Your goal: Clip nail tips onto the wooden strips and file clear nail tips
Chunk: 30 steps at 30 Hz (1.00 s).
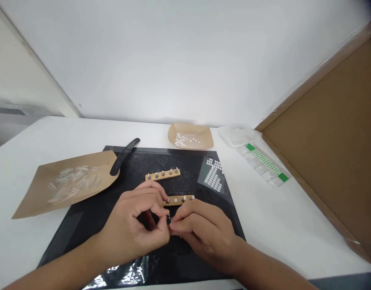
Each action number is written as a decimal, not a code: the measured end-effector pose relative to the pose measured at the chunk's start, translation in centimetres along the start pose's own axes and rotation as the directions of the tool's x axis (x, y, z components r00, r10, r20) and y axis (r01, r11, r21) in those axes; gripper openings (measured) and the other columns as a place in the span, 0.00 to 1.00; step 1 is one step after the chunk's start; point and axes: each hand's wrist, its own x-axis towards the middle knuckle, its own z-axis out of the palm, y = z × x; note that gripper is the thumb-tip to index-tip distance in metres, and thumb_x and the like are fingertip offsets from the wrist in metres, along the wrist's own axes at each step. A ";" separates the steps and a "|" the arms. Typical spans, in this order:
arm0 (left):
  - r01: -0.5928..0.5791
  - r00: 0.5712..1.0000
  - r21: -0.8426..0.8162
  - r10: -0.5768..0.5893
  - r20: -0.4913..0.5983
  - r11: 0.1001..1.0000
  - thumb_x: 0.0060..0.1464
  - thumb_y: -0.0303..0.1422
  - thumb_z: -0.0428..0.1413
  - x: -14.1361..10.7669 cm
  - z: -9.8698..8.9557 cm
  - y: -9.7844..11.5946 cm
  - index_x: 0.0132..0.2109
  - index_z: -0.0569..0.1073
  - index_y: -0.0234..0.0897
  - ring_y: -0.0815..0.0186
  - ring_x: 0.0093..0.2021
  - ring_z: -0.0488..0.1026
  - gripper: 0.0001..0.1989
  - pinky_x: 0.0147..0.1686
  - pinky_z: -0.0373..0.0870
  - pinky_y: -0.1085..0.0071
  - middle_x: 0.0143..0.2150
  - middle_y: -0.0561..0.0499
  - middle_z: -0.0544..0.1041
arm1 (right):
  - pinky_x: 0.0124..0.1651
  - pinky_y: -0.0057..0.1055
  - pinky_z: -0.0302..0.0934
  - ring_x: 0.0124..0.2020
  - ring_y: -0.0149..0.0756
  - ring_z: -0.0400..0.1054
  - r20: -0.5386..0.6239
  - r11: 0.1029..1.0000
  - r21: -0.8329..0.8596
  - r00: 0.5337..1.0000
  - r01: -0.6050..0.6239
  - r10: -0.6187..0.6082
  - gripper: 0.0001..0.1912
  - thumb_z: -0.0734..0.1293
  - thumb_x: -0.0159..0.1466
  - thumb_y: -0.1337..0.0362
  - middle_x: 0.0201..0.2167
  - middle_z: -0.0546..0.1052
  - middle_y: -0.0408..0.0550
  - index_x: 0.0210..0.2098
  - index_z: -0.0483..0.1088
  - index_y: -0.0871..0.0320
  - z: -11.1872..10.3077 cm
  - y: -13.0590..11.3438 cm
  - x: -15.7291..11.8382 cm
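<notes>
My left hand (pixel 137 225) and my right hand (pixel 200 229) meet over the front of a black mat (pixel 82 225). Their fingertips pinch one tiny metal piece (pixel 169 219) between them. Just behind the fingers lies a small wooden strip (pixel 178 199) with metal studs and a white dot on it, partly hidden by my hands. A second wooden strip (pixel 163 174) with a row of metal studs lies farther back on the mat, apart from both hands.
A brown paper tray (pixel 46 181) of clear plastic pieces sits left, with a black curved tool (pixel 123 156) leaning on it. A small paper tray (pixel 203 139) of white bits stands behind. A sheet of white dots (pixel 213 174), a green-striped packet (pixel 265 163) and a cardboard panel (pixel 333 141) lie right.
</notes>
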 end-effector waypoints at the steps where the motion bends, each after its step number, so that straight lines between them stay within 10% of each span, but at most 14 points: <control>1: 0.012 1.000 -0.013 -0.012 0.000 1.000 0.49 0.17 0.60 0.0 0.0 0.0 0.29 0.72 0.38 0.67 0.28 0.71 0.11 0.43 0.78 0.57 0.23 0.57 0.68 | 0.38 0.24 0.73 0.34 0.29 0.75 0.000 1.000 0.012 1.000 -0.008 0.008 0.05 0.69 0.73 0.72 0.36 0.80 0.46 0.40 0.75 0.58 0.0 0.0 0.0; 13: 0.193 0.981 -0.201 -0.186 0.053 0.960 0.50 0.17 0.61 -0.2 -0.4 -0.2 0.28 0.74 0.37 0.61 0.34 0.78 0.11 0.35 0.81 0.65 0.24 0.53 0.75 | 0.42 0.25 0.76 0.36 0.30 0.79 -0.042 0.969 0.200 0.987 -0.142 0.153 0.04 0.77 0.68 0.67 0.36 0.81 0.45 0.37 0.79 0.57 -0.5 -0.2 0.7; 19: 0.424 0.906 -0.442 -0.373 0.202 0.791 0.53 0.18 0.63 -1.0 -0.7 -0.7 0.34 0.80 0.36 0.59 0.35 0.82 0.08 0.13 0.75 0.80 0.36 0.47 0.80 | 0.41 0.25 0.76 0.35 0.29 0.79 -0.042 0.926 0.306 0.969 -0.220 0.244 0.08 0.79 0.65 0.62 0.34 0.82 0.44 0.34 0.78 0.57 -0.5 -0.1 0.8; 30: 0.513 0.858 -0.553 -0.400 0.322 0.656 0.61 0.23 0.63 -1.0 -1.2 -0.6 0.38 0.83 0.35 0.61 0.35 0.82 0.04 0.15 0.80 0.81 0.35 0.46 0.80 | 0.40 0.26 0.75 0.34 0.30 0.79 -0.058 0.860 0.438 0.946 -0.262 0.318 0.11 0.83 0.60 0.64 0.33 0.82 0.43 0.31 0.78 0.57 -0.3 0.3 1.1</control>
